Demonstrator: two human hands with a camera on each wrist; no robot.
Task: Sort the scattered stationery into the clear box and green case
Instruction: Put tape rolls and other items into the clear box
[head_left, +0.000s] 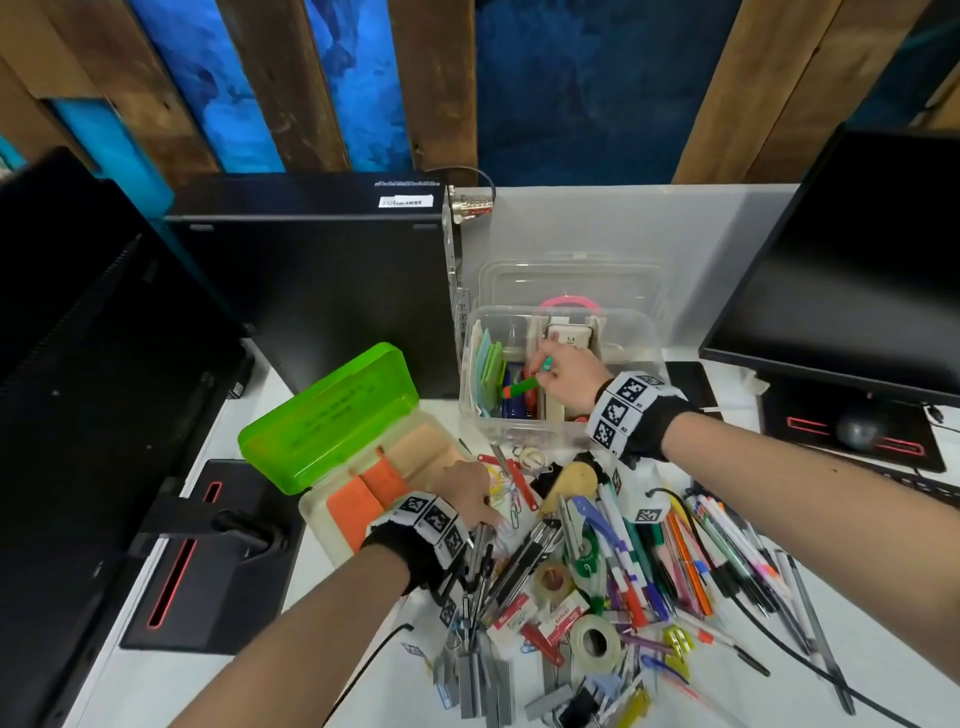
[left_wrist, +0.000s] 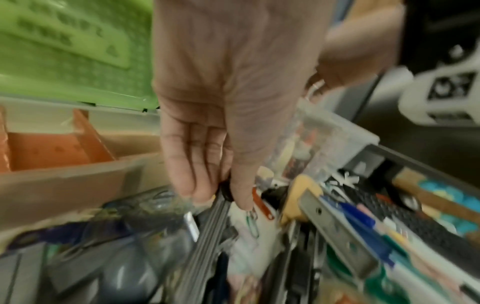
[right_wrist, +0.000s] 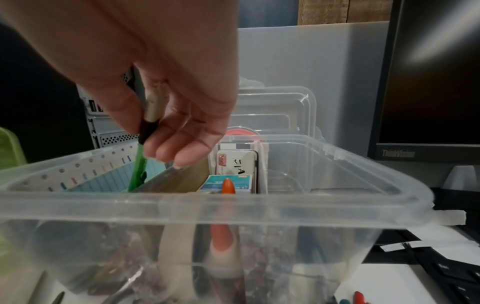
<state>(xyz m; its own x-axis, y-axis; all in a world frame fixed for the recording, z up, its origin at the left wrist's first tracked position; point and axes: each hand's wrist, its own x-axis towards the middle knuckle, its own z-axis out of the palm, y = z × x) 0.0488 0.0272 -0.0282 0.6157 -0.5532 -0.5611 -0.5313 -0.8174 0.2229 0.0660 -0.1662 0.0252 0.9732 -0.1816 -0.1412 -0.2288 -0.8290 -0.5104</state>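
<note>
Stationery (head_left: 623, 571) mostly lies unsorted; my right hand (head_left: 569, 376) pinches a green pen (head_left: 522, 387) into the clear box (head_left: 631, 332), left hand (head_left: 467, 491) pinching grey pens (left_wrist: 207, 226) beside the green case (head_left: 332, 415).

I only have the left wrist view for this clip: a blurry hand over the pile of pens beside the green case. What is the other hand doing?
Observer: The right hand is over the clear box, holding a green pen.
Operator: Is the pen inside the box?
Observer: Partly. In the right wrist view its lower end is below the rim, while the fingers pinch its upper part.
Operator: Is the box's lid in the way?
Observer: No, the lid stands upright behind the box.
</note>
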